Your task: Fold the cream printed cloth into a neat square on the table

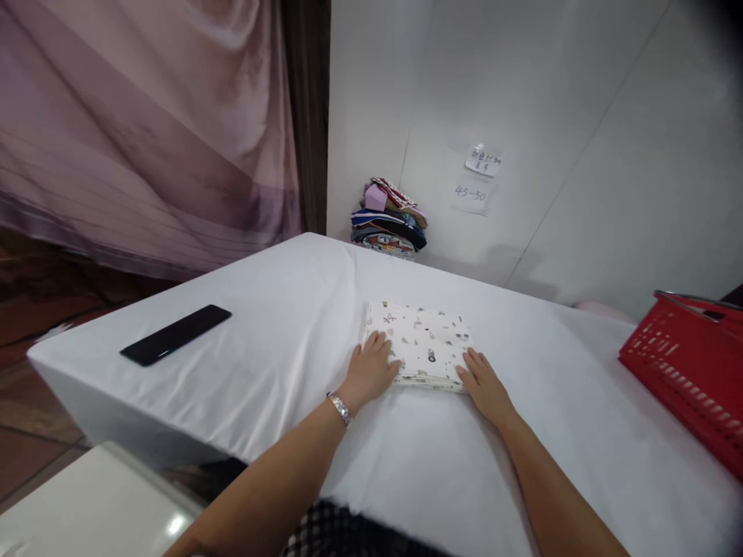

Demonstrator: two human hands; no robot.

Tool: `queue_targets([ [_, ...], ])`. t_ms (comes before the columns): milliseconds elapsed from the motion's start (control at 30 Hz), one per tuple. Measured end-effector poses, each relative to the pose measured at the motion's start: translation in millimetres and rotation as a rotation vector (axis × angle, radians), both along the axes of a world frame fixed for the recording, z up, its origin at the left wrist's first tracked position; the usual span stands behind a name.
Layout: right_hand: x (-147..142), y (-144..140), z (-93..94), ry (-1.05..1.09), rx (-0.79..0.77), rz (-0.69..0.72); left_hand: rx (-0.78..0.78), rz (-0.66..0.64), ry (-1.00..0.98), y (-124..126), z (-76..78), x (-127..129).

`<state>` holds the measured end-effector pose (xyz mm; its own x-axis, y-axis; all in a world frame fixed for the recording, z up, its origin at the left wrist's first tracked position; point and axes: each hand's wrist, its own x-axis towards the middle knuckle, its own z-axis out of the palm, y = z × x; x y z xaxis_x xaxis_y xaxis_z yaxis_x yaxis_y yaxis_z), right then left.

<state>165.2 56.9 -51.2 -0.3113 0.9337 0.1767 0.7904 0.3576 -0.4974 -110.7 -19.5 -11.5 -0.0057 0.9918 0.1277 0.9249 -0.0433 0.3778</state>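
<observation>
Resting flat, both hands: left hand (370, 370), right hand (484, 386) on folded cloth (422, 340)

The single head-worn camera looks forward and down from close above the near edge of the white cloth-covered surface (290, 325), facing the white panelled wall (551, 100) beyond its far edge.

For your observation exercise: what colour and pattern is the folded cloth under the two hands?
Cream-white folded cloth with small scattered dark and grey-brown motifs, seen in the head view.
</observation>
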Motion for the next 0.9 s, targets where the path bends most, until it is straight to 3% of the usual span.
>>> queue_targets([
  [200, 0, 1, -3.0, 0.029, 0.006, -0.004, 0.143, 0.023, -0.146, 5, -4.5, -7],
  [333, 2, 2, -6.3, 0.065, 0.038, 0.012, 0.288, 0.218, -0.308, 15, -6.8, -21],
  [433, 2, 2, -7.7, 0.097, 0.06, 0.017, 0.211, 0.39, -0.412, 19, -4.8, -31],
  [533, 3, 1, -7.5, 0.123, 0.053, 0.022, 0.101, 0.484, -0.468, 18, -1.1, -36],
  [900, 5, 0, -3.8, 0.146, 0.024, 0.026, 0.042, 0.472, -0.38, 10, 8.9, -30],
])
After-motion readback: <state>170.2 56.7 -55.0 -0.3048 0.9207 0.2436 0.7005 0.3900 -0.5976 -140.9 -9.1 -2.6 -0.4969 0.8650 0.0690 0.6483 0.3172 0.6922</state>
